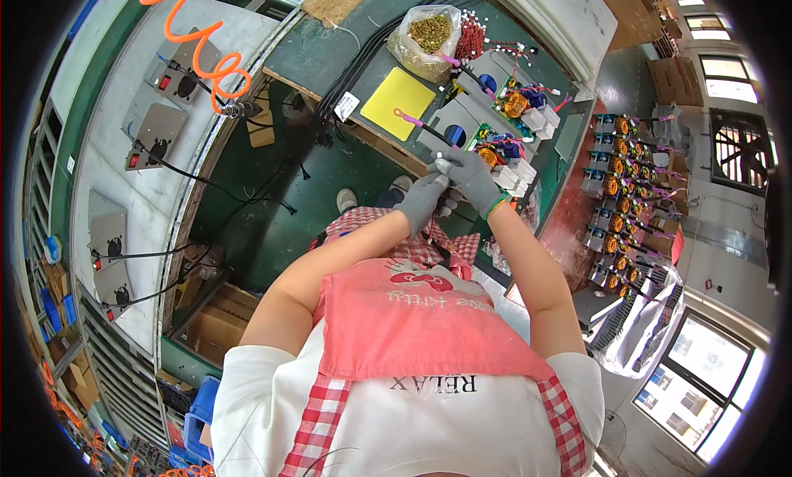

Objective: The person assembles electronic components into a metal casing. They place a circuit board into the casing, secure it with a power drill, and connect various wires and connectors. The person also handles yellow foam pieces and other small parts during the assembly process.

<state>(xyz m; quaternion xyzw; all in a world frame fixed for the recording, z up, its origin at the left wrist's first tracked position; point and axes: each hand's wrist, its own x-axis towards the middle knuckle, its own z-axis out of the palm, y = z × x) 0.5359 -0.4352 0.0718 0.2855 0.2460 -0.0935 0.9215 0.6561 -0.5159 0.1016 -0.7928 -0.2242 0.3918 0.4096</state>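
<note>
Both my hands wear grey gloves and meet in front of my apron, at the near edge of the bench. My left hand (421, 200) is closed, fingertips pinched against those of the right. My right hand (467, 178) is closed too, its fingers bent toward the left. Small white bits show at the fingertips, too small to name. Just beyond my right hand stands a circuit board assembly (488, 158) with a copper coil and white blocks. A black cable with a pink-sleeved ring terminal (410, 121) runs from it over a yellow sheet (397, 103).
A clear bag of brass-coloured small parts (431, 35) stands at the back beside red-wired connectors (472, 40). Black cables (351, 68) lie along the bench. At right, several similar assemblies (612, 186) stand in a row. An orange coiled hose (198, 36) hangs at upper left over a conveyor (110, 172).
</note>
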